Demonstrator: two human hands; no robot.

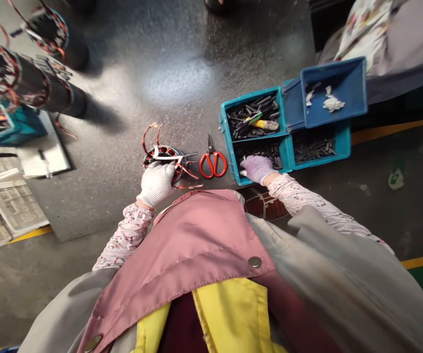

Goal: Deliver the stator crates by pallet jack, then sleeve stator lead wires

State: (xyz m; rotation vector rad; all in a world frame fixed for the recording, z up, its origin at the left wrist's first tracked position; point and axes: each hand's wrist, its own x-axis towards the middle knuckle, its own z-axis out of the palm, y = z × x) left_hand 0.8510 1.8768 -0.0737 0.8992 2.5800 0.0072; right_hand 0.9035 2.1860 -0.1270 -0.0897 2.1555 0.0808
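Observation:
My left hand (157,182), in a white glove, rests closed on a round motor stator (165,158) with copper windings and loose wire leads, which stands on the grey floor. My right hand (257,168), in a pale purple glove, reaches into the near left compartment of a teal divided tray (286,147) that holds several short black tube pieces (261,149); its fingers curl down among them, and what they hold is hidden. Red-handled scissors (213,162) lie on the floor between the two hands.
A blue bin (334,93) with white scraps sits on the tray's far right corner. Several tall wound stators (31,83) stand at the far left. White plastic crates (9,203) lie at the left edge. A yellow floor line (422,260) runs at right.

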